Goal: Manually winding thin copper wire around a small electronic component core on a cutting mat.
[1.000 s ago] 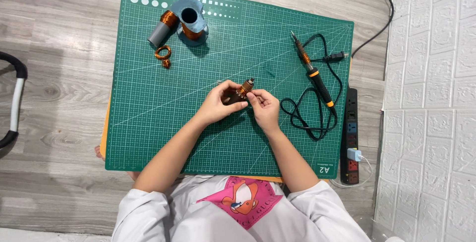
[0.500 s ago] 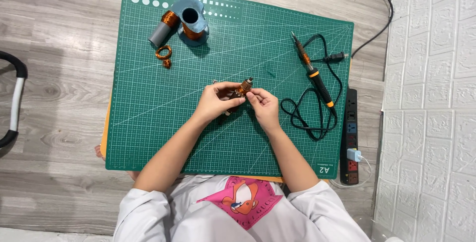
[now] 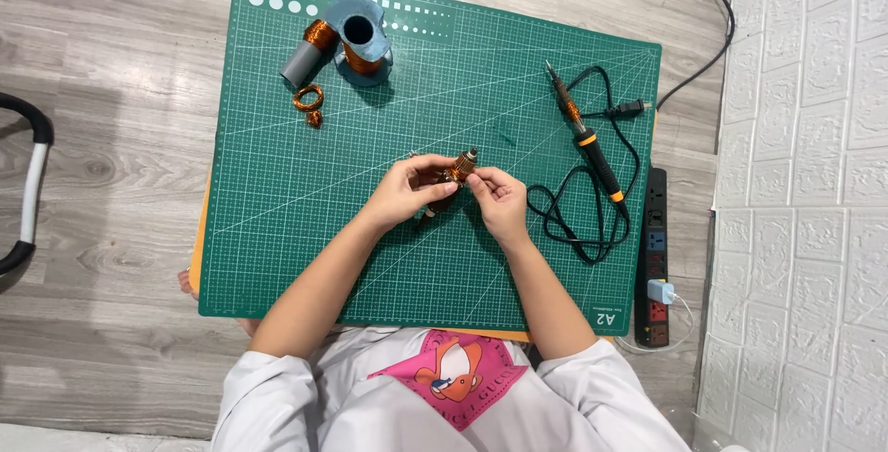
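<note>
Copper-wound motor rotor (image 3: pixel 453 177) sits mid-mat between both hands, left hand (image 3: pixel 407 193) cupping and gripping its body, right hand (image 3: pixel 498 202) pinching the shaft end, with copper spools (image 3: pixel 344 43) up-left on the green cutting mat (image 3: pixel 277 230) and a soldering iron (image 3: pixel 585 134) off right.

You look straight down at a floor (image 3: pixel 111 63) of grey, wood-grain planks, evenly lit with soft shadows. Along your right runs a white wall (image 3: pixel 805 184) of embossed brick-pattern panels. At its foot a black power strip (image 3: pixel 655 258) lies on the floor, a white plug (image 3: pixel 660 291) in it. A black cable (image 3: pixel 689 8) snakes across the top right. At the left edge curves a black-and-white tubular frame (image 3: pixel 30 184).
</note>
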